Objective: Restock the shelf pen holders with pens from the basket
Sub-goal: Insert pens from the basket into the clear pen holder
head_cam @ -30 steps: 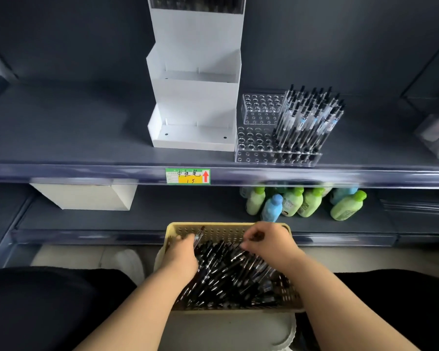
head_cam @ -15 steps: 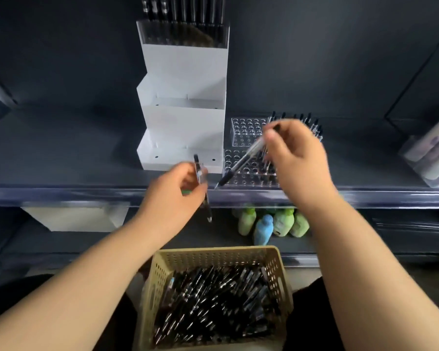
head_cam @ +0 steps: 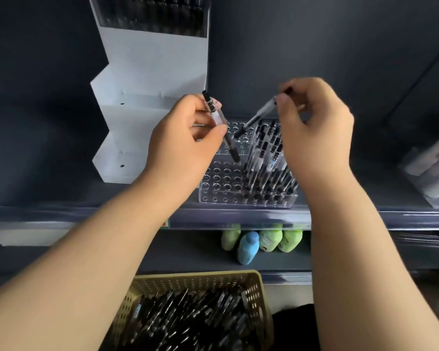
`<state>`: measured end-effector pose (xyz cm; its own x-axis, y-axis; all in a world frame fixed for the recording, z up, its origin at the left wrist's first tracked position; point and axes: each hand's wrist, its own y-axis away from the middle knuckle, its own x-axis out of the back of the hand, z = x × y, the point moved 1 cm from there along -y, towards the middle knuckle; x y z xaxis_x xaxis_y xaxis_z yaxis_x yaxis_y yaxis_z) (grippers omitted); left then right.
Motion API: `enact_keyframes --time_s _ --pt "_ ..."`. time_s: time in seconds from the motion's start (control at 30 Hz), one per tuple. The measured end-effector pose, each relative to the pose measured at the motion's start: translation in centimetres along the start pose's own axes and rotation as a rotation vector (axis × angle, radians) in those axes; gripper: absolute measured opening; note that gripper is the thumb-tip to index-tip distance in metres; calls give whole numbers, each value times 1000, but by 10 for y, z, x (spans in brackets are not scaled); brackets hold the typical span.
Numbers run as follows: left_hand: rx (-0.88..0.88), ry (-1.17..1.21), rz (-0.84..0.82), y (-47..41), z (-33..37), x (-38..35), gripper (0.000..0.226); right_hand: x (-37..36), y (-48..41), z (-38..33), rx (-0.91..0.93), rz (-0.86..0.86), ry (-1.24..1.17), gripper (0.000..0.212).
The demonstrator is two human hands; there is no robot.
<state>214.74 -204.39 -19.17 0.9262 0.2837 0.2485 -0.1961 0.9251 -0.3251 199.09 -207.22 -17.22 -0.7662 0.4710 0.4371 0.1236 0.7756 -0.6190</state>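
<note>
Dark shelf (head_cam: 48, 178) — left hand (head_cam: 185, 145) grip clamps one pen (head_cam: 217, 117); right hand (head_cam: 317, 127) clamps second pen (head_cam: 257, 117), top blurred.

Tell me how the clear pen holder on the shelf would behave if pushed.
The clear pen holder probably slides rather than tips: its base looks broad and flat. It looks like rigid plastic, likely stiff. Pens fill only its right side, so it may turn.

Dim dark shelving (head_cam: 61, 158) against a dark wall (head_cam: 314, 46).
</note>
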Motion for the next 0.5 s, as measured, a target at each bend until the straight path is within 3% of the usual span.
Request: enact_keyframes --time_s 0.23,0.5 --pt "41 -61 77 -8 -16 -8 24 -21 -10 13 57 -180 176 19" --pt "71 -90 59 -9 -22 -6 24 -26 -20 15 64 -220 228 20"
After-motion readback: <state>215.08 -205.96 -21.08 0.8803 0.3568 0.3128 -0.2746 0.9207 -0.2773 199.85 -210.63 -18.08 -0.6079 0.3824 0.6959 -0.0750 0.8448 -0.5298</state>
